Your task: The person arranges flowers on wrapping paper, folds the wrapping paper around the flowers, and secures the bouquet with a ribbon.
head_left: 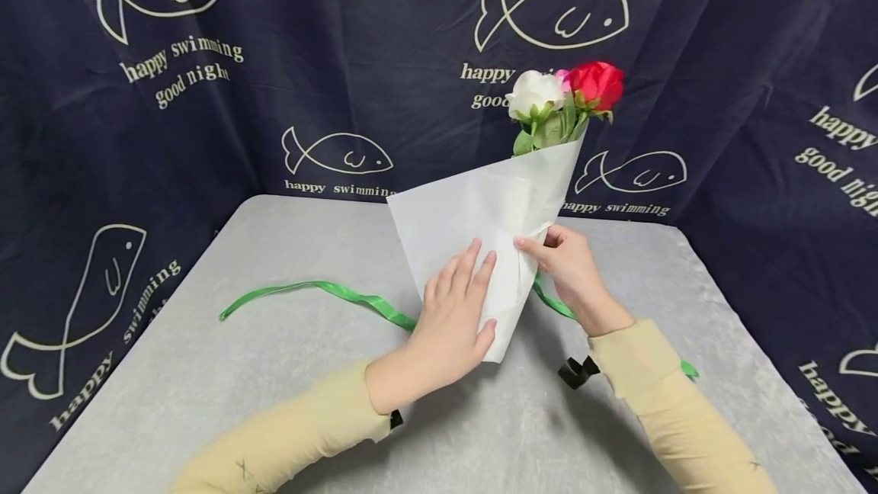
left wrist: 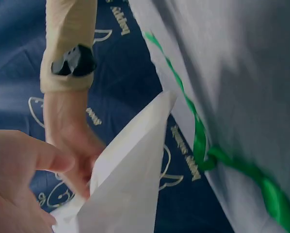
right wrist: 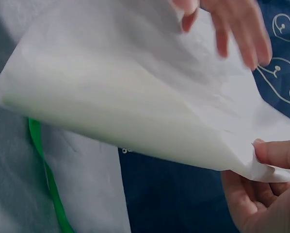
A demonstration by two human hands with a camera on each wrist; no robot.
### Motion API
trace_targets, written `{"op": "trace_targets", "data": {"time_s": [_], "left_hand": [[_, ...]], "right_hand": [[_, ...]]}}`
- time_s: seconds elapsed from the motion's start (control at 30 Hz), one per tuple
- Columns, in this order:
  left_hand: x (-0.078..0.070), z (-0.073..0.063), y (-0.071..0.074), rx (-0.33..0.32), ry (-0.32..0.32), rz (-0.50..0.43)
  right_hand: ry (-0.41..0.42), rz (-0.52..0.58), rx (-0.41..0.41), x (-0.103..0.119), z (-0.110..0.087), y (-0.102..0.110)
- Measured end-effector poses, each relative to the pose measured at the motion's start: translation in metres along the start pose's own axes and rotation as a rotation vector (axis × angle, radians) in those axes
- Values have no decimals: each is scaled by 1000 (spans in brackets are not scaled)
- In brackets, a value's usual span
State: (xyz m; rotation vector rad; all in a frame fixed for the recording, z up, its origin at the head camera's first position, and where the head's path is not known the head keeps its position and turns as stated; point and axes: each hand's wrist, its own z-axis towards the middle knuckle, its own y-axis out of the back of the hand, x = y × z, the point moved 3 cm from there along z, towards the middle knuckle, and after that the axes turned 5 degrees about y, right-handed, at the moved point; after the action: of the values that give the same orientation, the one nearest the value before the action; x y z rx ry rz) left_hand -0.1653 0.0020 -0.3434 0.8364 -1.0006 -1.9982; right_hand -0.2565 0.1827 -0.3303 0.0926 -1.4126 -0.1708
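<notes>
Left sleeve [head_left: 295, 433] nearest, below the white paper [head_left: 466, 204]. Left hand [head_left: 453, 311] over paper's front, fingers nearly straight, gripping nothing; contact unclear, perhaps steadying. Right hand [head_left: 572, 269] pinches paper's right edge, likely keeping it round the flowers [head_left: 595, 86] jutting from its top. Green ribbon [head_left: 315, 286] trails either side of paper.

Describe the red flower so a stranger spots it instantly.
In the head view, find the grey tabletop, then the white paper that the right hand pinches. Follow the paper to its upper right corner, with the fish-print cloth behind. The red flower is the rightmost bloom there, set apart by its colour from the white flower and the partly hidden pink bloom between.
</notes>
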Motion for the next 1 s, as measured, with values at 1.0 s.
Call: {"op": "trace_targets", "data": {"time_s": [1.0], "left_hand": [[19,52,-39,-75,157,35]], "right_hand": [[34,-60,-15,18,-3,-14]]}}
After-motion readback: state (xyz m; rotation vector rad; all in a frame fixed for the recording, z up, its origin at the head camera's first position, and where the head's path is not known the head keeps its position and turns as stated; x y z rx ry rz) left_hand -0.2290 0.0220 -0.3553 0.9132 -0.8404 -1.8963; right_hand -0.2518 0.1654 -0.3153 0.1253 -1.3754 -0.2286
